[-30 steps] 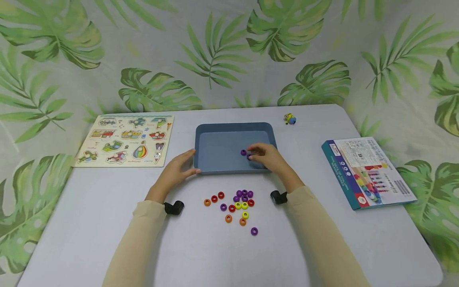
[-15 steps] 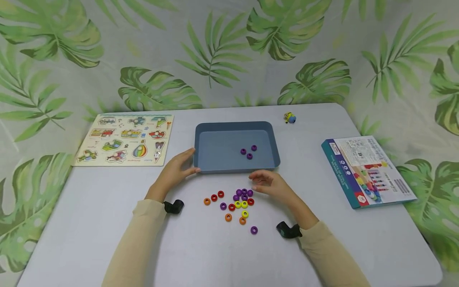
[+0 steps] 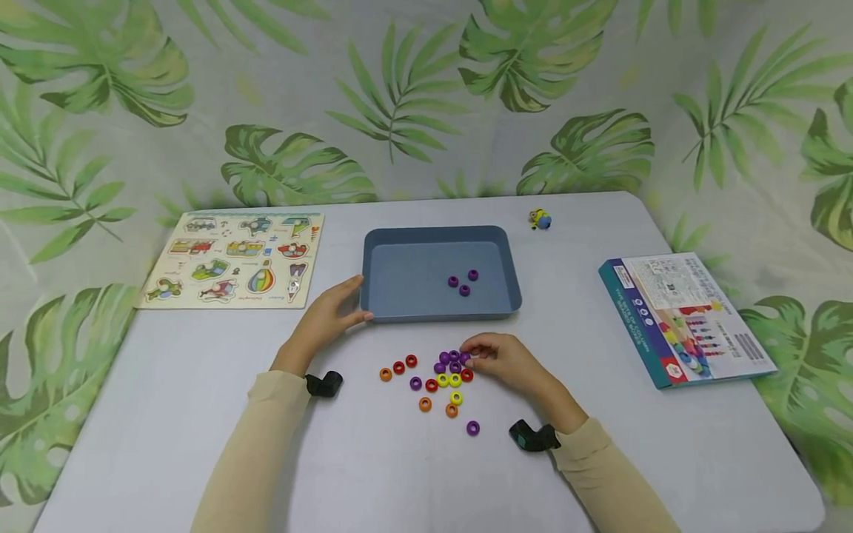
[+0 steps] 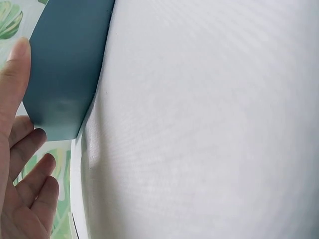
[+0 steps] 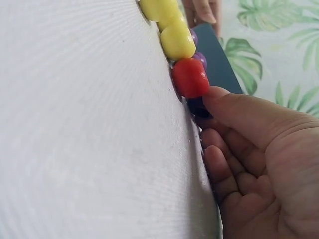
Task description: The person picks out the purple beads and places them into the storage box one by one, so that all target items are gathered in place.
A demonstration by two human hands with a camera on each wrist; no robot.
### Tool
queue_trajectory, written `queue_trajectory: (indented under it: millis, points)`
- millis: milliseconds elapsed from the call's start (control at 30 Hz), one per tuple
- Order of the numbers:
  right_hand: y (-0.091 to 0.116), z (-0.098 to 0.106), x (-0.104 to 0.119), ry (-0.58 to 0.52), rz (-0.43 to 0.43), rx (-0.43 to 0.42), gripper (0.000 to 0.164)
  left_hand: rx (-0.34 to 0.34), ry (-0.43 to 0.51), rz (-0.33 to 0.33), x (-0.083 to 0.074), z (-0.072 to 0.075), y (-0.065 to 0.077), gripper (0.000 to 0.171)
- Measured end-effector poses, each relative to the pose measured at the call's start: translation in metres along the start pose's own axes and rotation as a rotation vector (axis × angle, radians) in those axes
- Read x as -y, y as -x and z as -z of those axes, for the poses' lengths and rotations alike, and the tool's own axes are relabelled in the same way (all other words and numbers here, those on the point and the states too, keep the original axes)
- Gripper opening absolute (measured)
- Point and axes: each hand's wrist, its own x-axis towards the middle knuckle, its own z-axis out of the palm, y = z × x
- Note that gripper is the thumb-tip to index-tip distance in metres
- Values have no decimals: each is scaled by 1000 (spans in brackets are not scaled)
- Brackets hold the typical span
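Observation:
A blue-grey tray holds three purple beads at its right side. At its front left corner rests my left hand, with the thumb against the front wall and relaxed fingers by the left side. In front of the tray, my right hand pinches a purple bead at the edge of a loose cluster, between thumb and fingers. A red bead sits right beside the thumb tip. More purple beads, yellow beads and orange beads lie around on the white table.
A wooden picture puzzle board lies at the back left. To the right is a boxed toy set, lying flat. A small yellow and blue figure stands behind the tray's right end. Leaf-patterned cloth hangs behind the table.
My right hand has let go of a purple bead in the tray, drawn back toward me, and taken hold of another in the cluster. The left hand has stayed at the tray.

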Motion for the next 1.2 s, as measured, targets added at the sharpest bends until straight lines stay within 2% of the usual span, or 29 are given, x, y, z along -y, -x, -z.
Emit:
queue_trajectory:
  millis: [100, 200, 333, 500, 667, 867, 967, 1200]
  points:
    - [0, 0, 0, -36, 3, -14, 20, -2, 2, 3, 0, 0, 0, 78]
    - [-3, 6, 5, -132, -1, -34, 22, 1, -2, 3, 1, 0, 0, 78]
    - [-11, 24, 24, -260, 27, -84, 24, -4, -5, 3, 1, 0, 0, 78]
    - [-34, 50, 50, -301, 96, -166, 25, -7, -5, -2, 2, 0, 0, 78]
    - [-75, 63, 45, -272, 84, -251, 26, -5, 8, -9, 1, 0, 0, 78]
    - [-111, 60, 15, -222, -66, -282, 27, -7, 6, -24, 1, 0, -1, 78]
    - [-122, 57, 0, -155, -125, -281, 26, -5, 8, -22, 0, 0, -1, 77]
    - [-129, 51, -10, -13, -124, -242, 21, -4, 7, -7, 2, 0, 0, 78]
